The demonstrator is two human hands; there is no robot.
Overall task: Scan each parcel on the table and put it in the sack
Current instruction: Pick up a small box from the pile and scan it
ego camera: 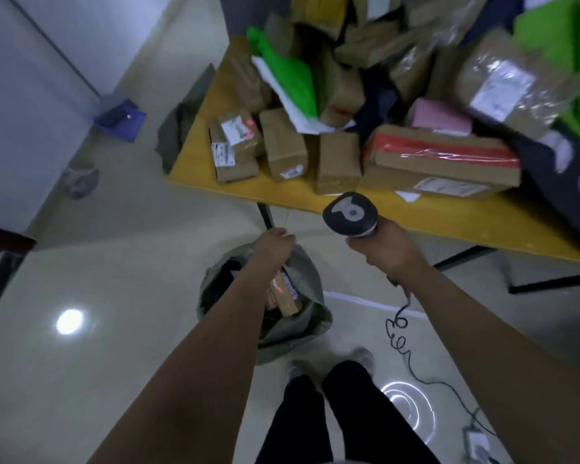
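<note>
The fingers of the right hand (385, 251) are clasping the handle of a black handheld barcode scanner (350, 214), whose grey-marked head is pointing up and forward at the near edge of the table, while its coiled black cable (397, 333) is trailing down to the pale floor. The left hand (275, 244) is reaching out over the mouth of a grey-green fabric sack (310, 283) standing open at the person's feet. Seen from the back and blurred, its fingers are not showing clearly enough to tell whether they are gripping the rim, clenched or released. Just below that hand, inside the sack, a brown cardboard parcel with a white label (287, 298) is lying tilted on darker contents, a small red glow showing on its face; it appears to be lying apart from the fingers rather than held by them. The step in hand is, by the look of it, the bagging of a scanned parcel, and it is looking all but finished. The next move is likely calling for the left hand to come clear of the sack and reach up to the yellow table (449, 219). There a heap of brown boxes (283, 147), a red-taped carton (442, 159) and green plastic mailers (288, 75) is waiting, so the task is looking far from done. The chosen parcel's label will need turning toward the scanner.
</note>
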